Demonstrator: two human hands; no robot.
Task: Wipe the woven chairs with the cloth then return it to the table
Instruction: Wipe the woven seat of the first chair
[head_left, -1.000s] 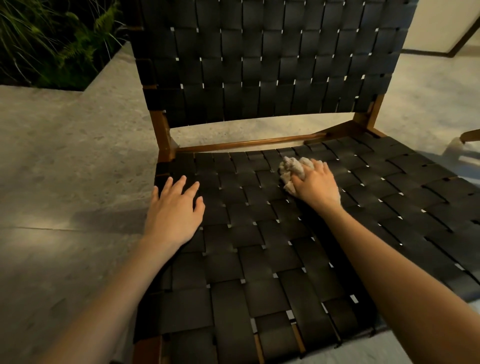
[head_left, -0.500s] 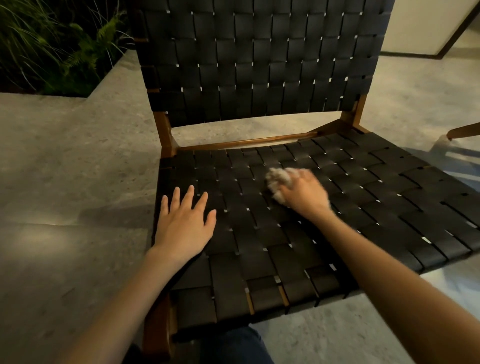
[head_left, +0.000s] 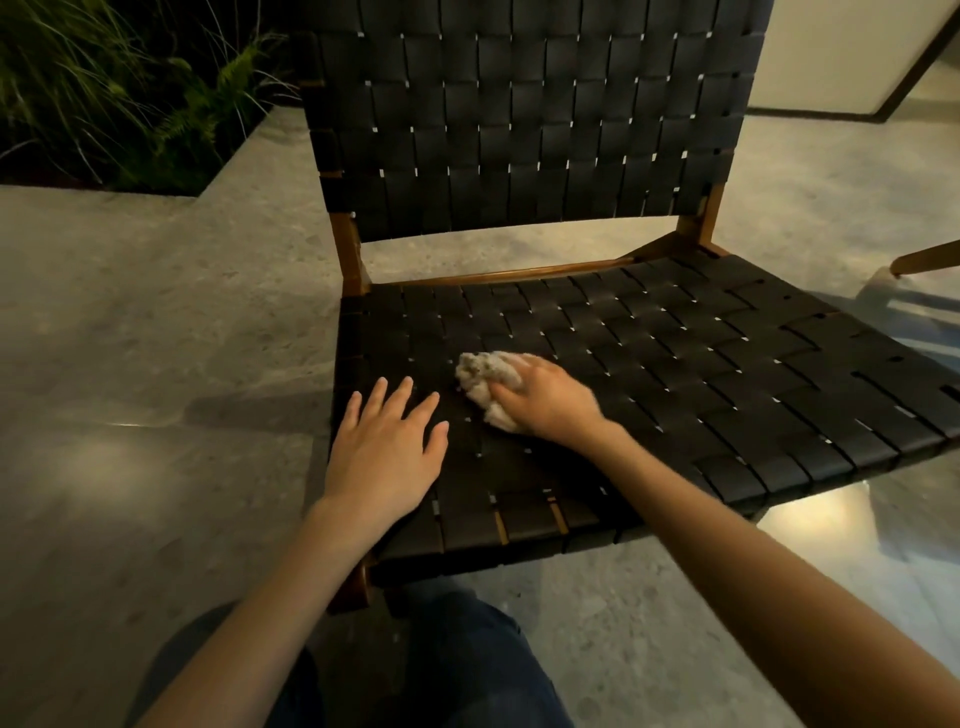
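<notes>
Cloth (head_left: 485, 382) is lying bunched on the woven chair seat (head_left: 675, 364) toward its 9 o'clock side, gripped under the curled fingers of the right hand (head_left: 545, 402), while the left hand (head_left: 387, 447) is resting flat at the cloth's 8 o'clock, fingers straight, holding nothing; seat-wiping is seemingly underway, next calling for strokes toward 3 o'clock.

Bare seat (head_left: 727, 374) rightward; upright backrest (head_left: 519, 130) behind.

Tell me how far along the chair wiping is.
Mid-wipe. The right hand grips the bunched cloth against the woven chair seat, near its left front; the left hand rests flat beside it. Which parts are already clean cannot be told. Left: returning the cloth to the table, which is out of view.
</notes>
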